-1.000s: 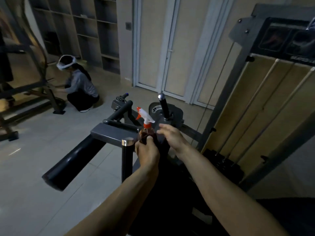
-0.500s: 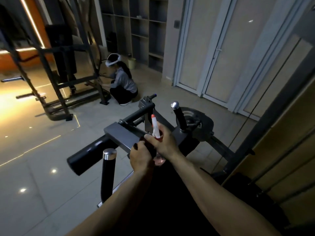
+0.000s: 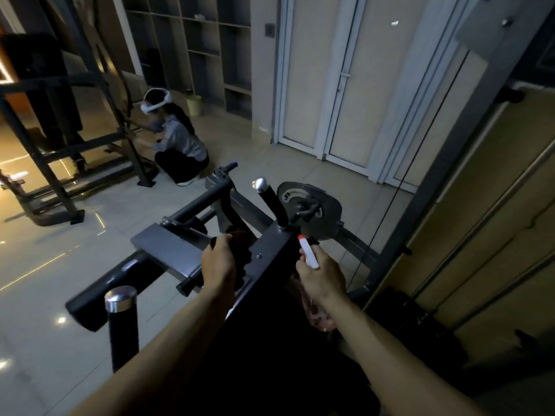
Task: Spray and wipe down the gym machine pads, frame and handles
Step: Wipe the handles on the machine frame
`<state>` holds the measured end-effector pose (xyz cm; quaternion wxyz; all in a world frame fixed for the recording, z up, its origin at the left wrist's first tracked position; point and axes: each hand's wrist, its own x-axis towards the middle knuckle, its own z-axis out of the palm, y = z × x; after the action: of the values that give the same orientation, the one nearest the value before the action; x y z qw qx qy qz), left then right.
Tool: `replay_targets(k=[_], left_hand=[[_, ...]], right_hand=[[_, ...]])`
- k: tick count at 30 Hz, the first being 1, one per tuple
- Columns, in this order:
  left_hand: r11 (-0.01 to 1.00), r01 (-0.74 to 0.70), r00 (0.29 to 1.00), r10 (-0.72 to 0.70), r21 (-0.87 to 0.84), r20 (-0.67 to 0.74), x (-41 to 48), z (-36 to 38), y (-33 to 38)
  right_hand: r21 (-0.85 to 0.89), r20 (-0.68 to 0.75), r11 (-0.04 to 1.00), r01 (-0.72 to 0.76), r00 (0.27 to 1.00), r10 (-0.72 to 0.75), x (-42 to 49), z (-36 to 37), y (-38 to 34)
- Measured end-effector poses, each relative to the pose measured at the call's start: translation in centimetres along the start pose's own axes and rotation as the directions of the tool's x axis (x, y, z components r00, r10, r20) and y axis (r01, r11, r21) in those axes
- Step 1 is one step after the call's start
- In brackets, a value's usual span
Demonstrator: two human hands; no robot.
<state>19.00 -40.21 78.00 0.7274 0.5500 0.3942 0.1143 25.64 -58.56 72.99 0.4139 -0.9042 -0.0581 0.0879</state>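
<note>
The floor [image 3: 33,340] consists of pale glossy tiles that reflect spots and lines of light. At the left, a dark steel exercise frame [image 3: 57,216] stands on it, base bar flat on the tiles. A person [image 3: 180,145] crouches just beside one frame foot. A small pale bucket [image 3: 193,105] stands near the shelving unit [image 3: 210,55]. The gym machine [image 3: 270,250] occupies the foreground; its base is hidden.
</note>
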Motion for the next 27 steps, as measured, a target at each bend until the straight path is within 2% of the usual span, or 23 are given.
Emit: replay_targets(k=[2,6,9,13,16,21,24,27], left_hand=[[1.0,0.002,1.0,-0.002,-0.008,0.006,0.1,0.0,0.1],[0.999,-0.016,1.0,0.016,-0.029,0.005,0.6,-0.1,0.5],[0.999,-0.013,1.0,0.013,-0.051,0.001,0.6,-0.4,0.7],[0.996,-0.023,0.999,0.019,-0.084,-0.047,0.6,-0.9,1.1],[0.994,-0.045,0.997,0.038,-0.103,-0.065,0.6,-0.9,1.3],[0.989,-0.108,0.994,0.104,-0.101,-0.046,-0.1,-1.4,2.4],[0.981,-0.188,0.982,0.188,-0.047,0.004,-0.3,-1.8,3.5],[0.947,-0.311,0.95,0.313,0.078,-0.005,0.2,-3.4,5.6]], right_hand=[[-0.081,0.001,0.997,0.006,1.0,-0.006,0.1,0.0,0.1],[-0.114,-0.004,0.993,0.036,0.999,-0.037,0.5,0.4,-0.9],[-0.101,0.001,0.993,0.058,0.998,-0.058,0.5,0.8,-1.3],[-0.016,0.033,0.986,0.167,0.986,-0.166,0.4,1.0,-3.0],[0.015,-0.029,0.965,0.261,0.965,-0.26,0.4,1.0,-5.3],[0.066,-0.082,0.962,0.264,0.962,-0.259,0.7,1.1,-8.0],[0.179,-0.043,0.946,0.271,0.963,-0.268,0.5,1.3,-9.1],[0.384,0.002,0.876,0.293,0.948,-0.318,0.3,2.7,-11.6]])
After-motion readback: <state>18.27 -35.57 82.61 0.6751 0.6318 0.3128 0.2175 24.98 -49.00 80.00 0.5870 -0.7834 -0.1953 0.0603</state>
